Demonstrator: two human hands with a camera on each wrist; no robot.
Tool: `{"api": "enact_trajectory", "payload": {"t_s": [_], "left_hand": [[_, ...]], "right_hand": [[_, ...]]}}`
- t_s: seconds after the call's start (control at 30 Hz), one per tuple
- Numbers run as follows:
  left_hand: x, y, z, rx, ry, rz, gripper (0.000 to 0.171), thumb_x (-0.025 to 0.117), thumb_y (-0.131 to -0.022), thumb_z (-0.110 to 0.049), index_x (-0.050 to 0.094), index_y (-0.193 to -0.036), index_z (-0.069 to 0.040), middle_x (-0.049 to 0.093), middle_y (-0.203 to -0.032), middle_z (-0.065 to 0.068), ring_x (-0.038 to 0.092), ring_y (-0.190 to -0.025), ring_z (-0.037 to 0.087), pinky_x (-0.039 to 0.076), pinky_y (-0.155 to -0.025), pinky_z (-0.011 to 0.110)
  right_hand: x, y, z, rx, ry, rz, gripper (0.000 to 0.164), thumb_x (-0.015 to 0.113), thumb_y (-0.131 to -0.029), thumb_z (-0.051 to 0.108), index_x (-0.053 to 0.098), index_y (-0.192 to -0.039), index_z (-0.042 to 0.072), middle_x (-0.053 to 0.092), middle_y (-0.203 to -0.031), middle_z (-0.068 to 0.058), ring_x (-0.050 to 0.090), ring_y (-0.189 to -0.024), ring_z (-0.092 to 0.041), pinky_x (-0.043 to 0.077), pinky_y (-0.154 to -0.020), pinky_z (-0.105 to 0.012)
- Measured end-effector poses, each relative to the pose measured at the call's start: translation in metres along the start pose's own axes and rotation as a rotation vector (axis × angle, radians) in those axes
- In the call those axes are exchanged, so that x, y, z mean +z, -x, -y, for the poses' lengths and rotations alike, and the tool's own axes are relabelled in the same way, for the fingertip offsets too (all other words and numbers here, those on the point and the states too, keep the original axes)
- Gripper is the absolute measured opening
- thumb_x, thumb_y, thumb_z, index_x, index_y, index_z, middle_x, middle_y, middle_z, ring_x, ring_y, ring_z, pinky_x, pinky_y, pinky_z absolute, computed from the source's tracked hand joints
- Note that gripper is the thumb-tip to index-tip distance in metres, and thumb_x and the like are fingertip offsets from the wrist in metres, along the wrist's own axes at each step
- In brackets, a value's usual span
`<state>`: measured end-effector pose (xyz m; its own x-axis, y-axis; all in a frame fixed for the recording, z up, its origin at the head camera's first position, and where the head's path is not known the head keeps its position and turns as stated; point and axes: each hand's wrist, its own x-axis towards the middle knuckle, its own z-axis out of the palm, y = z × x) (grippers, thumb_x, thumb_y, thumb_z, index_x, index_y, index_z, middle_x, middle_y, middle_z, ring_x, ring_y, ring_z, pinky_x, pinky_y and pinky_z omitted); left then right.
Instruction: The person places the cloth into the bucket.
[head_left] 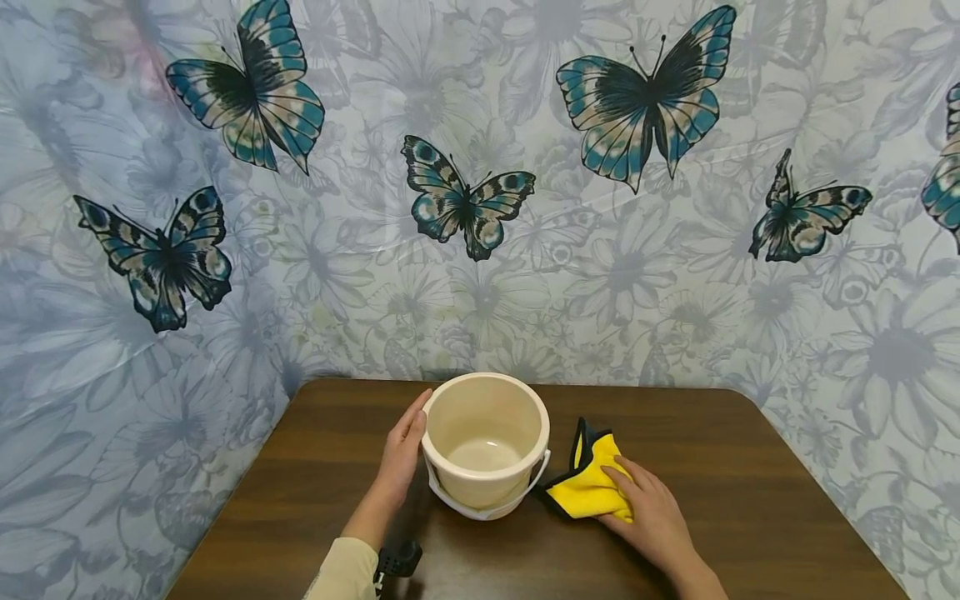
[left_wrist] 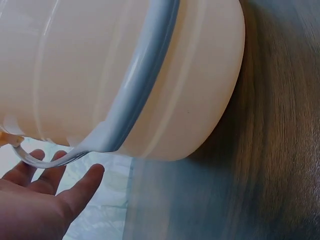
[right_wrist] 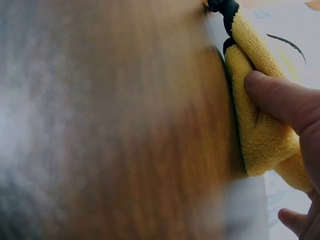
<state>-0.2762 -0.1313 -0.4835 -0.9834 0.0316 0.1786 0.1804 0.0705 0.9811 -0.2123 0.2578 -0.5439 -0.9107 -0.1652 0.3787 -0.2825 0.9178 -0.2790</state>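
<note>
A cream plastic bucket (head_left: 483, 478) stands upright on the table, its inside bare to the bottom. Its pale handle (left_wrist: 137, 75) hangs down against the front wall. My left hand (head_left: 400, 458) rests along the bucket's left side, fingertips at the rim. In the left wrist view its fingers (left_wrist: 82, 187) are spread near the handle's end, not curled round it. To the right of the bucket, my right hand (head_left: 651, 512) grips a folded yellow microfiber cloth (head_left: 596, 483) with dark edging. The thumb presses on the plush cloth (right_wrist: 257, 145) in the right wrist view.
The brown wooden table (head_left: 337, 467) has rounded back corners and reaches the wall covering (head_left: 630, 308), printed with butterflies and flowers. A black strap device (head_left: 401, 558) sits on the left wrist, beside a cream sleeve (head_left: 347, 571).
</note>
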Motion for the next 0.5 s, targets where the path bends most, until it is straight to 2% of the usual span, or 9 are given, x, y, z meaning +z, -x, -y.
{"api": "enact_trajectory", "payload": {"t_s": [0.17, 0.5], "left_hand": [[-0.0007, -0.0012, 0.0008, -0.011, 0.028, -0.032, 0.047, 0.044, -0.107, -0.041, 0.047, -0.151, -0.025, 0.045, -0.157, 0.0, 0.046, -0.138, 0.026, 0.046, -0.091, 0.019], [0.0008, -0.0017, 0.0041, -0.015, 0.059, -0.052, 0.046, 0.047, -0.106, -0.04, 0.05, -0.148, -0.024, 0.047, -0.155, 0.002, 0.048, -0.139, 0.027, 0.051, -0.094, 0.023]], "right_hand": [[0.0011, -0.0028, 0.0021, 0.012, -0.004, 0.004, 0.065, 0.087, -0.075, 0.038, 0.065, -0.132, 0.016, 0.058, -0.141, -0.011, 0.057, -0.123, -0.037, 0.048, -0.095, -0.062], [0.0053, -0.0038, 0.0041, 0.039, -0.057, -0.006, 0.058, 0.089, -0.074, 0.025, 0.068, -0.127, 0.014, 0.06, -0.136, -0.01, 0.057, -0.115, -0.037, 0.051, -0.094, -0.057]]}}
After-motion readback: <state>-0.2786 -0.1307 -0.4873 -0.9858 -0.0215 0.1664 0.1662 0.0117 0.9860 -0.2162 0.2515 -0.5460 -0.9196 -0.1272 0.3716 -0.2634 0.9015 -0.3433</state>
